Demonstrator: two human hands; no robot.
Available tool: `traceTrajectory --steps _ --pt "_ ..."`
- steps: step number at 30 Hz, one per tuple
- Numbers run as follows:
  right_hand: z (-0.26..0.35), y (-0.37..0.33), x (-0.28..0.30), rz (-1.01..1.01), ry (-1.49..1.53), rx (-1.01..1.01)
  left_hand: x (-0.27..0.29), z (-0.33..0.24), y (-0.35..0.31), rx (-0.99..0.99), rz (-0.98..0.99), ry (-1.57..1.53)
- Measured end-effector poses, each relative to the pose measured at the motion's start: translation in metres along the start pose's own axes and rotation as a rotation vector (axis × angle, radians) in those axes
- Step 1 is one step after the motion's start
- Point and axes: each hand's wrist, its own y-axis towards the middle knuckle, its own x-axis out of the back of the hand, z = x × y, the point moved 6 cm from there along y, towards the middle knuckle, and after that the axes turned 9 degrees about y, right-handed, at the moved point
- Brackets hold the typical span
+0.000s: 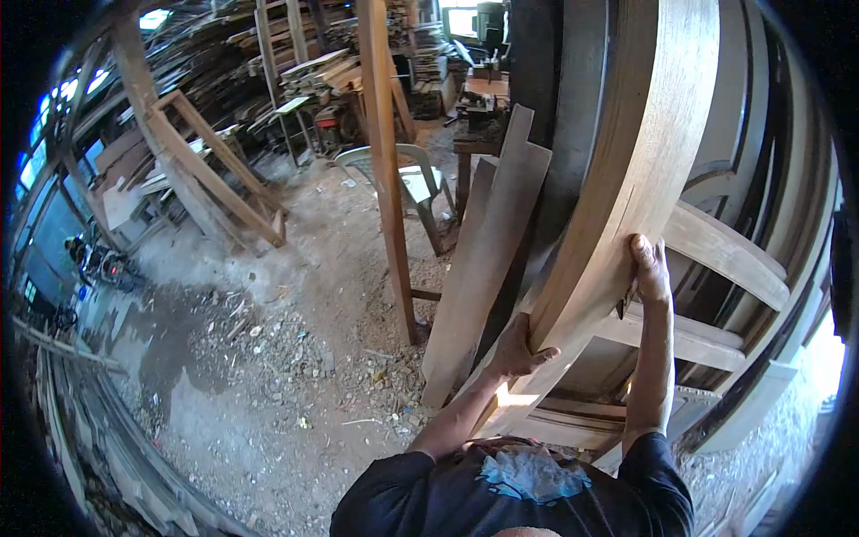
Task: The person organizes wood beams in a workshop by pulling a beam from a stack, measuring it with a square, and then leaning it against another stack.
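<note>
Left hand (517,351) wrapped around the near edge of a tall wooden door frame (626,179), right hand (649,267) gripping its far edge – long axis upright (leaning), loose planks (488,259) beside, white plastic chair (407,179) behind, sawdust floor (268,376).

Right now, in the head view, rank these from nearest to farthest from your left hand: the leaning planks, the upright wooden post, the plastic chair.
From the left hand:
1. Leaning planks, just to its left, propped against the stacked frames.
2. Upright wooden post, farther left, standing in the sawdust.
3. Plastic chair, behind the post, deeper in the workshop.
</note>
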Motion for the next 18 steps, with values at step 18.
traceTrajectory --steps 18 --pt "-0.056 0.044 0.027 -0.301 -0.266 -0.196 -0.012 0.034 0.07 0.004 0.075 -0.071"
